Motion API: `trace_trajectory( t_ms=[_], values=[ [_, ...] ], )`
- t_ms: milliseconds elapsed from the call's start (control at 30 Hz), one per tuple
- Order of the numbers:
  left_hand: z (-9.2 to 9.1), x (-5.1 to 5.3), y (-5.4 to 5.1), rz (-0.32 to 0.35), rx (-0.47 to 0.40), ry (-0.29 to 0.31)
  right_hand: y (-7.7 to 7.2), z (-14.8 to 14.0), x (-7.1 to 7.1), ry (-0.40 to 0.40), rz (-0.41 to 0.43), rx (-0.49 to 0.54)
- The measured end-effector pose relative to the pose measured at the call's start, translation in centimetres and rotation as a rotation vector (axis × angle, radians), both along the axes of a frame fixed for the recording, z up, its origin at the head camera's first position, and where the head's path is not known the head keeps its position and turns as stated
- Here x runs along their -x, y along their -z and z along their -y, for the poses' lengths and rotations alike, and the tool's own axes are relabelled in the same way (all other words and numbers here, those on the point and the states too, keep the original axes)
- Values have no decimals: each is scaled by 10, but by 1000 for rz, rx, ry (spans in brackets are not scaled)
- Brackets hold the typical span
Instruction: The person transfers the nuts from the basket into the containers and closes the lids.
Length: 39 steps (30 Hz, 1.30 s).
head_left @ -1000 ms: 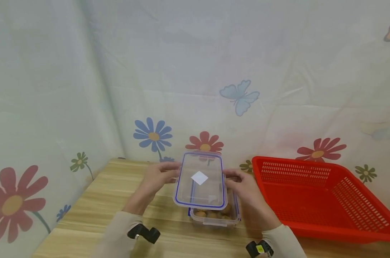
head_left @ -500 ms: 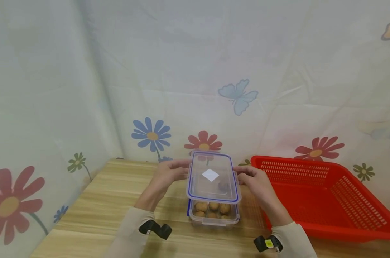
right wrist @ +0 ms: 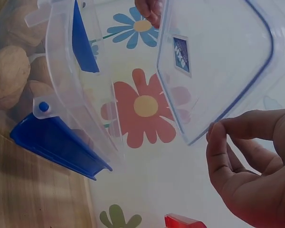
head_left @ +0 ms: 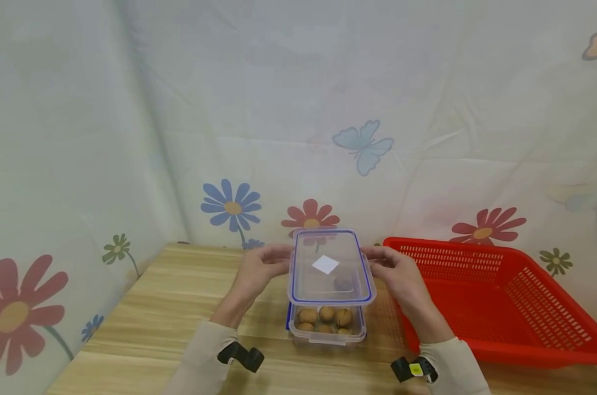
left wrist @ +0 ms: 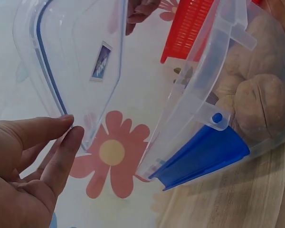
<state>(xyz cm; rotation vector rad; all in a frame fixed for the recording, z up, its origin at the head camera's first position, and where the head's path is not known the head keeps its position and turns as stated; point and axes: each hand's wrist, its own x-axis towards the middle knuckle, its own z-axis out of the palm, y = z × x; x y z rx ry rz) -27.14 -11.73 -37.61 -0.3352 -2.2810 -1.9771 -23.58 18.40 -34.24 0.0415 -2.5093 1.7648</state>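
Note:
A clear plastic lid with a blue seal line and a white label is held level above a food container. My left hand pinches the lid's left edge between thumb and fingers, as the left wrist view shows. On the opposite edge, my right hand pinches it the same way. Several walnuts lie inside the clear container, which stands on the table. Its blue side latches hang down, swung outward. Part of the container's far side is seen only through the lid.
To the right stands a large red plastic basket with slotted walls, close to my right forearm. The wooden table reaches left of the container. Behind it hangs a curtain printed with flowers and a butterfly.
Both hands have carried the lid to the right, from left of the container to above it. More walnuts show in front of the lid now. The container stays in place.

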Motion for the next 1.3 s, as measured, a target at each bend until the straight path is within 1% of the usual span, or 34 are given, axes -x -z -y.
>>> trace_trajectory(
  t_ms=[133, 200, 267, 367, 500, 633, 767, 833, 1067, 1167, 1300],
  values=[
    [-2, -2, -2, -26, 29, -25, -1, 0, 0, 0, -18, -18],
    [-3, -2, -2, -27, 21, -28, -1, 0, 1, -8, -31, -18],
    [-3, -3, -3, -27, 2, -29, -1, 1, 0, -14, -49, -18],
    [-5, -3, -2, -10, -60, -26, 0, 3, 0, -6, -74, -22],
    [-7, -3, -3, -23, -86, -63, 1, 5, 0, 17, -89, -19],
    [-9, -5, -4, -63, -77, -109, 2, 5, -1, 37, -90, -12],
    [-10, -6, -5, -77, -68, -130, 3, 5, -2, 44, -86, -10],
    [-10, -6, -6, -73, -74, -128, 3, 5, -2, 43, -77, -7],
    [-11, -7, -6, -66, -127, -94, 3, 8, -3, 33, -60, 11],
    [-12, -7, -5, -71, -121, -83, 4, 10, -2, 24, -81, 23],
    [-12, -6, -4, -80, -78, -59, 6, 12, 2, 4, -123, 12]
  ],
)
